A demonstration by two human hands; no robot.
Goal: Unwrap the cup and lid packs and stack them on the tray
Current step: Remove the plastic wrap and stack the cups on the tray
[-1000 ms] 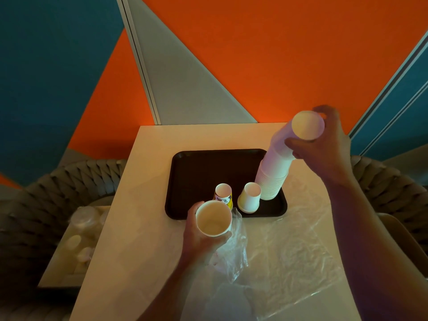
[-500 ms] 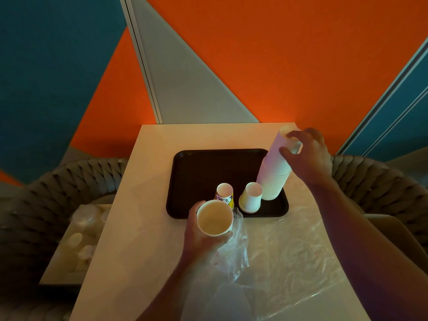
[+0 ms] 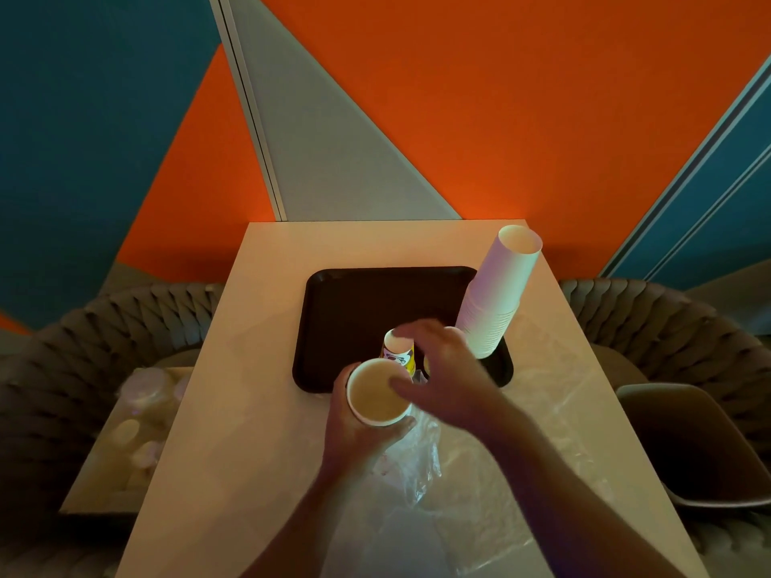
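A dark tray (image 3: 354, 310) lies on the pale table (image 3: 250, 410). At its near right corner stands a tall, leaning stack of white cups (image 3: 496, 302), with no hand on it. My left hand (image 3: 359, 435) grips white cups (image 3: 377, 396) at the tray's near edge, mouth towards me, over crumpled clear wrap (image 3: 417, 465). My right hand (image 3: 450, 381) hovers with spread, loosely bent fingers over the tray's near edge. Its fingertips are by an upturned printed yellow cup (image 3: 398, 352) and its thumb by the held cup's rim. It covers the white upturned cup.
A large clear plastic sheet (image 3: 542, 431) covers the table's near right part. A low side surface on the left carries wrapped packs (image 3: 142, 394). Woven seats (image 3: 83, 348) flank the table, and a dark chair (image 3: 688, 444) stands right.
My right hand has left the top of the tall stack and come down and left to the small cups on the tray. The tall stack now stands alone. My left hand has held still.
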